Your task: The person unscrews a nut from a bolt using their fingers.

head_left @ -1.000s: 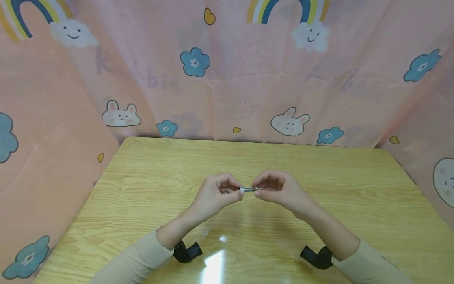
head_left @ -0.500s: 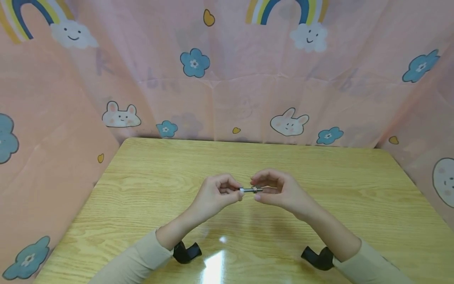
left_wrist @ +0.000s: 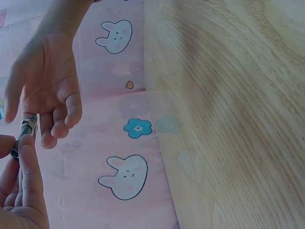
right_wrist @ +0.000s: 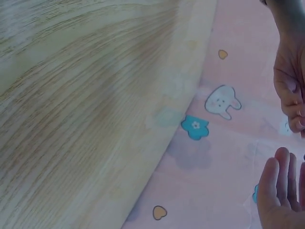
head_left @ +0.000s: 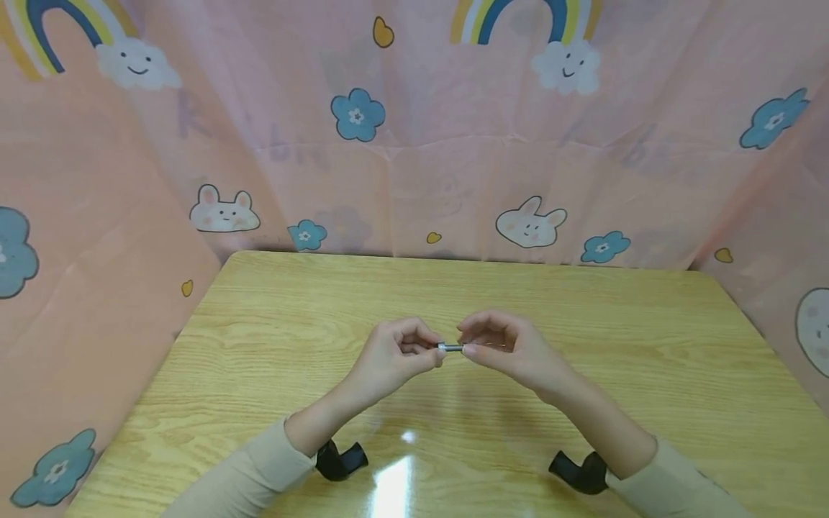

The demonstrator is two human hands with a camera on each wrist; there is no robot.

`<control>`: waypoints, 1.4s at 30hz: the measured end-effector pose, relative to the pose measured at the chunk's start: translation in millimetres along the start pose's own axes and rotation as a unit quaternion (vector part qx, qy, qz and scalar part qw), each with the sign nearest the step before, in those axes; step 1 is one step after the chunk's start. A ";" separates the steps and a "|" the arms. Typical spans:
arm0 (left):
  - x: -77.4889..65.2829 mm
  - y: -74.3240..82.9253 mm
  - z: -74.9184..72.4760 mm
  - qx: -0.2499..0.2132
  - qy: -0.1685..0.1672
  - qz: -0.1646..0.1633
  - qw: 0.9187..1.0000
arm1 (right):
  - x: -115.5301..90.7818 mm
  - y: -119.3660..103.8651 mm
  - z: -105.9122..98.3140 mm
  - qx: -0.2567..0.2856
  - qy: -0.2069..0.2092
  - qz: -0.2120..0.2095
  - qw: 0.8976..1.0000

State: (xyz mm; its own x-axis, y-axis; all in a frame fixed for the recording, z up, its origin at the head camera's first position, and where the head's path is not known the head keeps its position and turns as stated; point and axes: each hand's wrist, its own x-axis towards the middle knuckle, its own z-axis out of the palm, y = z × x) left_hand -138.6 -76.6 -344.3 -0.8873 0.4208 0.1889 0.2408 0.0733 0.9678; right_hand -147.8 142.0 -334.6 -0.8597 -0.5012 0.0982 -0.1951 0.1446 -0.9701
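Observation:
My left hand pinches the head of a metal bolt between thumb and fingertips, holding it sideways above the table. In the left wrist view a hex nut sits on the threaded shank, close to its free end. My right hand is at that end, its thumb covering the nut in the head view. Seen from the left wrist, its fingers are spread and fairly straight, with the thumb apart from the nut. The right wrist view catches only the straight fingers of that hand at the right edge.
A wood-grain table lies under both hands. Behind it hangs a pink printed curtain that also runs along both sides. Black curved pieces are at both wrists, by the beige sleeves.
The right thumb and fingers shift around the nut: near it, then parted with the nut showing, now the thumb covers it. The left hand keeps its grip on the bolt and stays in place.

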 end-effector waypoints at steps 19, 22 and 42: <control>-0.1 0.8 -1.0 -0.007 0.004 -0.003 1.000 | 0.1 -1.4 3.7 -0.026 0.017 0.005 1.000; -0.5 0.3 -0.7 -0.006 0.004 -0.003 1.000 | -1.0 0.4 1.4 -0.007 0.007 -0.004 1.000; -0.5 1.6 0.5 -0.006 0.002 0.000 1.000 | 0.0 -2.3 1.5 -0.012 0.014 0.023 1.000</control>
State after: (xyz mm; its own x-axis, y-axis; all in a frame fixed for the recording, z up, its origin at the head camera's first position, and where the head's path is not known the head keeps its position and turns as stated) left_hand -137.5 -76.3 -342.9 -0.8886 0.4178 0.1893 0.2356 0.0617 0.9699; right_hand -146.7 140.4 -332.7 -0.8808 -0.4697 0.0592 -0.1655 0.1884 -0.9680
